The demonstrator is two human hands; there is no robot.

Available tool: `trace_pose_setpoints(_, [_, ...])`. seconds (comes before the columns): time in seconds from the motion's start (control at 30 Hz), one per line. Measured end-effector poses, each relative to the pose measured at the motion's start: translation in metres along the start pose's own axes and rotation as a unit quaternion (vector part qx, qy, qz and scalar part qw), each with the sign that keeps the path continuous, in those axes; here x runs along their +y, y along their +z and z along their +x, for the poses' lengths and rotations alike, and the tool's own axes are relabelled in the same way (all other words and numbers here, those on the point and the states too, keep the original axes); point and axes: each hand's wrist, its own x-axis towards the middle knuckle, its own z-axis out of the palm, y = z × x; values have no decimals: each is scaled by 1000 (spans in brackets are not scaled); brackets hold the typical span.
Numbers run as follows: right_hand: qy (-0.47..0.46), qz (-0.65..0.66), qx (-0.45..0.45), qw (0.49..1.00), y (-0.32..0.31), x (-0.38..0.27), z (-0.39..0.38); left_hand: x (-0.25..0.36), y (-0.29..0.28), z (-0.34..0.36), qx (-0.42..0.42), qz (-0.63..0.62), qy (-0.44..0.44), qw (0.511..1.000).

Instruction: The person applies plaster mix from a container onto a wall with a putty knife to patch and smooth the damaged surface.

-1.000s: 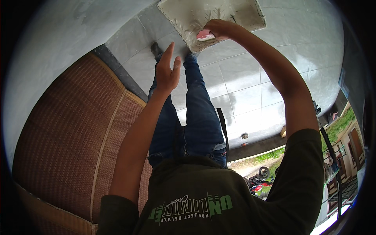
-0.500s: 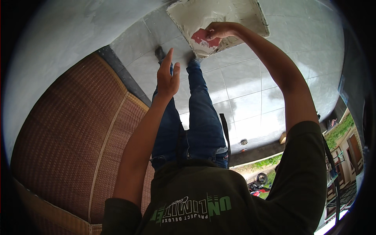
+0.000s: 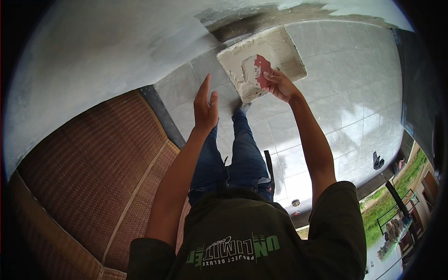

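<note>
My right hand grips a flat red scraper, thumb on its face and fingers beneath. Pale wet paste coats the scraper's left side. Behind it is a square shallow tray holding off-white paste, its rim crusted. The scraper overlaps the tray's near part in view; whether it touches the paste I cannot tell. Left of the tray, my left hand is raised with fingers stretched out and thumb apart, holding nothing.
A pale wall rises at the left and far side, with a darker uncoated patch low on it. Grey tiles cover the floor. Woven brown matting stands at the left. My foot is beside the tray's near corner.
My right hand has drawn back nearer to me and lifted the scraper, turning it more upright. The view has shifted, showing more wall beyond the tray. My left hand remains outstretched.
</note>
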Motion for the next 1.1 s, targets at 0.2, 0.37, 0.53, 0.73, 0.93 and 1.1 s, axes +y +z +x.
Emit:
trace_pose_setpoints(0.2, [-163,100,19,981,98,-12,-24,65,-47,27,43,0,105,993])
trace_pose_setpoints(0.37, [-239,129,-16,962,164,-23,-37,110,-90,44,83,-31,200,976])
trace_pose_setpoints(0.53, [-290,114,-64,948,244,-34,-38,136,-157,49,124,-53,270,953])
trace_pose_setpoints(0.73, [-344,109,-69,930,336,-27,-18,158,-238,45,124,-46,351,927])
trace_pose_setpoints(0.93, [-365,86,-111,920,425,4,3,161,-324,29,140,-55,423,894])
trace_pose_setpoints(1.1, [-373,77,-154,912,496,24,18,152,-398,9,169,-58,465,867])
